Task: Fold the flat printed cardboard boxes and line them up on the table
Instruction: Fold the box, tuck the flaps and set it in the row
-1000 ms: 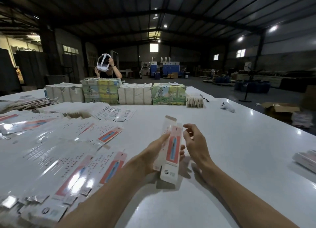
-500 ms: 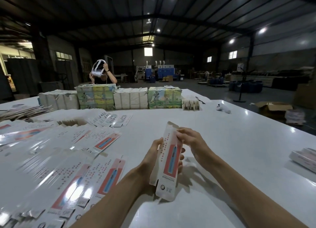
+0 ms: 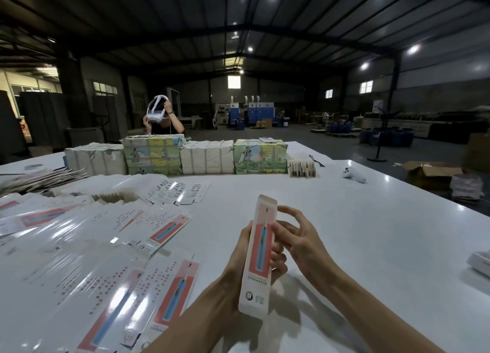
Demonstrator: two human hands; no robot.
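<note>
Cardboard box (image 3: pixel 258 249) stands nearly upright at lower centre of the frame, above the table (image 3: pixel 371 233). The left hand (image 3: pixel 237 254) grips it, fingers curled round. The right hand (image 3: pixel 301 242) touches its right edge with the thumb, fingers spread and arched.

Two arms show in the lower half of the frame. The left forearm (image 3: pixel 185 323) enters at bottom centre and the right forearm (image 3: pixel 371 310) at bottom right. Both are bare along their whole visible length, slender and smooth. The left hand (image 3: pixel 236 257) and right hand (image 3: pixel 299 242) are bare too, with narrow wrists and long, thin fingers. Nails are too small to judge.
</note>
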